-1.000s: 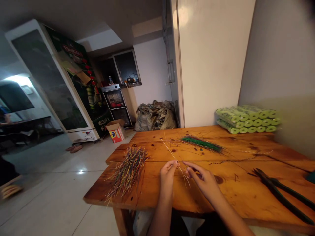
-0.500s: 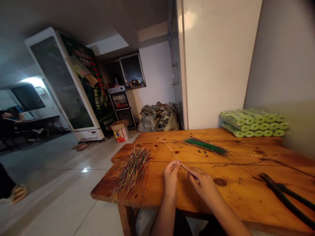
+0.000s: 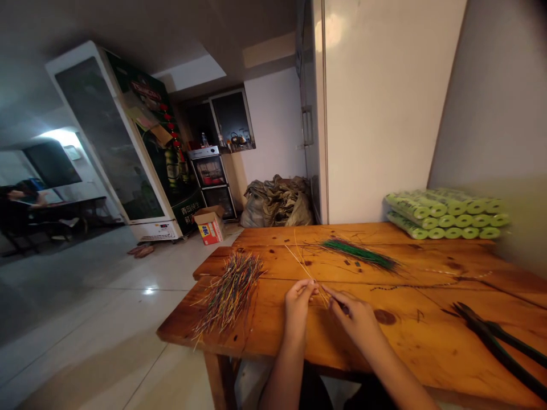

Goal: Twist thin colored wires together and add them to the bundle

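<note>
Thin pale strands [image 3: 299, 259] run up and left from my left hand [image 3: 300, 297], whose thumb and fingers are pinched on them. Just to the right, my right hand [image 3: 351, 312] is closed near the lower ends of the strands, its index finger reaching toward my left fingertips. What it grips is too small to make out. A pile of multicoloured wires [image 3: 233, 293] lies on the wooden table [image 3: 273, 330] to the left. Beyond my hands rests a bundle of green wires [image 3: 361, 254].
Long-handled cutters [image 3: 491, 336] lie at the right, near a dark twisted strand [image 3: 410, 286]. Green-wrapped rolls [image 3: 444, 213] are stacked at the back right. Past the table stand a cardboard box [image 3: 209, 225], sacks [image 3: 277, 202] and a fridge [image 3: 115, 136]. A person sits far left.
My right fingers have shifted slightly and the strands have spread apart, with a second one now visible beyond my left hand. The foot at the left edge has gone from view.
</note>
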`<move>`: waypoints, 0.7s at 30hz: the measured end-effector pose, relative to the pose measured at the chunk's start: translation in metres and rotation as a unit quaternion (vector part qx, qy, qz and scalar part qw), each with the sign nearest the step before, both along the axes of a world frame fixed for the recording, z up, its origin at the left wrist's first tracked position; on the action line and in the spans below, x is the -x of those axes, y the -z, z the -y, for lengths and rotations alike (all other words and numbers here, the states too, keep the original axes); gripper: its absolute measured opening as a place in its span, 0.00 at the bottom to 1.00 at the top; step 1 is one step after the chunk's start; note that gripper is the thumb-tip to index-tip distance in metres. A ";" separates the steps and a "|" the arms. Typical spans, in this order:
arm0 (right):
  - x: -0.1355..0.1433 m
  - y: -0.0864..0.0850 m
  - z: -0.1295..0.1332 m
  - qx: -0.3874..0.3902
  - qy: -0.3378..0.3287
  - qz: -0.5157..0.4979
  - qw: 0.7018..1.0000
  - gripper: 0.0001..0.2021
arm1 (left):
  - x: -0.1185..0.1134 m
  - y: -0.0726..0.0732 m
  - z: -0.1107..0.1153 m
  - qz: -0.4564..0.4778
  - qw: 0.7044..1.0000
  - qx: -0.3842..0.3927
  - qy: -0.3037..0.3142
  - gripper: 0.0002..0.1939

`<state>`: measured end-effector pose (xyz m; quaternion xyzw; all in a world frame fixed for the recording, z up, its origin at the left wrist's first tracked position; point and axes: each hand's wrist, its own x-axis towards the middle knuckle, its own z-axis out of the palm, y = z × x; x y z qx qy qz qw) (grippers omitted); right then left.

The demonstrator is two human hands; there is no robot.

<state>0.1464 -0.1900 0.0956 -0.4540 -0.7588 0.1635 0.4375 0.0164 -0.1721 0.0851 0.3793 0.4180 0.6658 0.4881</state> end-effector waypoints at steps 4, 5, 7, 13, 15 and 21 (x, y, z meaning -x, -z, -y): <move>0.000 0.004 -0.001 -0.002 -0.012 0.003 1.000 0.19 | 0.000 0.001 0.000 -0.015 1.000 -0.004 0.008 0.11; 0.000 0.004 -0.001 -0.008 -0.015 0.004 1.000 0.19 | 0.000 0.001 0.000 -0.020 1.000 -0.004 0.007 0.11; 0.001 0.005 -0.001 -0.017 -0.014 0.009 1.000 0.19 | 0.000 -0.001 0.001 -0.028 1.000 -0.004 0.002 0.11; 0.001 0.004 0.001 -0.027 -0.014 0.035 0.999 0.19 | -0.002 -0.004 0.003 -0.032 0.999 0.001 -0.002 0.11; -0.007 0.005 -0.007 -0.010 -0.026 0.034 0.999 0.17 | -0.001 -0.003 0.002 -0.034 0.999 -0.001 -0.011 0.10; -0.066 0.022 -0.079 0.104 0.176 0.151 0.967 0.17 | -0.002 0.002 -0.003 -0.010 0.998 0.019 -0.053 0.11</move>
